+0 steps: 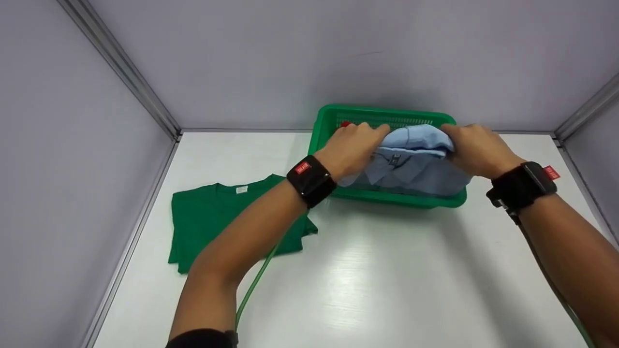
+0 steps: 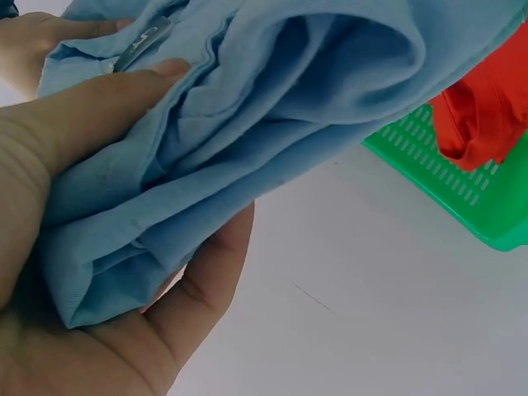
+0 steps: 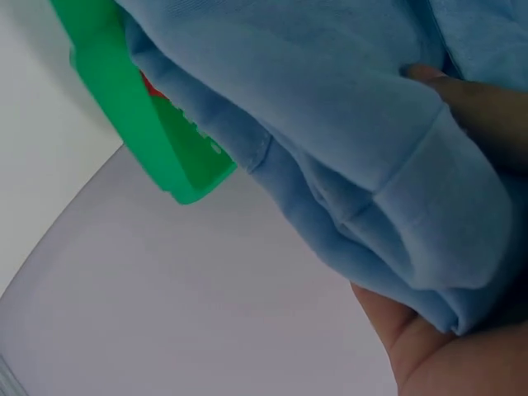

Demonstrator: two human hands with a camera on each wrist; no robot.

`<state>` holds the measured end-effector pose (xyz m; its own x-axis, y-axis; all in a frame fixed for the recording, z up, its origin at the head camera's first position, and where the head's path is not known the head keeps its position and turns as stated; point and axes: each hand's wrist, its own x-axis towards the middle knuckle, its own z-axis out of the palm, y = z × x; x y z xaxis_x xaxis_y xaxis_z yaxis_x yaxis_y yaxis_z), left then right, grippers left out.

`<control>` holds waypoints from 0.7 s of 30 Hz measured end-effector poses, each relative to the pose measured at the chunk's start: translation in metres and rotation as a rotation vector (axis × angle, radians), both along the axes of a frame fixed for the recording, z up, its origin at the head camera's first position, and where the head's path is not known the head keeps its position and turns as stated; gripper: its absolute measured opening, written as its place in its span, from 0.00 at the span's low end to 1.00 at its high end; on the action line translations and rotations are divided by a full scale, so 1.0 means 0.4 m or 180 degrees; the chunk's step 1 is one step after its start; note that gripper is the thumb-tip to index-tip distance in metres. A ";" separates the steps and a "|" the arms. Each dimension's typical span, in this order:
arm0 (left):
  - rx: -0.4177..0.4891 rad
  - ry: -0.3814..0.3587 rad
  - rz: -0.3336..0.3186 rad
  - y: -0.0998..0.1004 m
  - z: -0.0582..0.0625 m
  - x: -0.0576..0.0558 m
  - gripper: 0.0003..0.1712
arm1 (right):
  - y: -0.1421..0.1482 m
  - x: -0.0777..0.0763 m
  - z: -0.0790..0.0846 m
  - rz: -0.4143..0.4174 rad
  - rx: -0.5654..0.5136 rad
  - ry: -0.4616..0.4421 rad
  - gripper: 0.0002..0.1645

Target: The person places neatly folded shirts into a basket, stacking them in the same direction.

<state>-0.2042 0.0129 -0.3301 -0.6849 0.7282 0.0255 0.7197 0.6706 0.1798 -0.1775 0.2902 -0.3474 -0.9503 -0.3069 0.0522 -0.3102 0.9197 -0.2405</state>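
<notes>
A light blue collared shirt [image 1: 411, 166], folded, hangs over the green basket [image 1: 387, 194] between my two hands. My left hand [image 1: 352, 149] grips its left edge, and in the left wrist view the thumb lies on top of the layered cloth with fingers beneath. On the opposite edge my right hand [image 1: 478, 149] pinches the shirt in the same way, thumb above and fingers below. A red cloth [image 2: 487, 103] lies inside the basket, mostly hidden by the shirt in the head view. The shirt's collar and a small dark label face me.
A folded green T-shirt [image 1: 208, 217] lies on the white table [image 1: 358, 280], left of the basket and partly behind my left forearm. Grey walls [image 1: 271, 63] enclose the table at the back and sides. A green cord [image 1: 256, 282] runs beside my left arm.
</notes>
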 end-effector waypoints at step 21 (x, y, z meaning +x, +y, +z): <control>0.0107 -0.0047 0.0281 -0.048 -0.081 -0.055 0.23 | -0.046 -0.002 -0.043 -0.0118 -0.0090 -0.0256 0.23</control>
<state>-0.2261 -0.0062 -0.3625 -0.7469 0.6638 0.0384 0.6551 0.7248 0.2135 -0.1781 0.2720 -0.3648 -0.9624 -0.2710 -0.0165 -0.2548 0.9227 -0.2894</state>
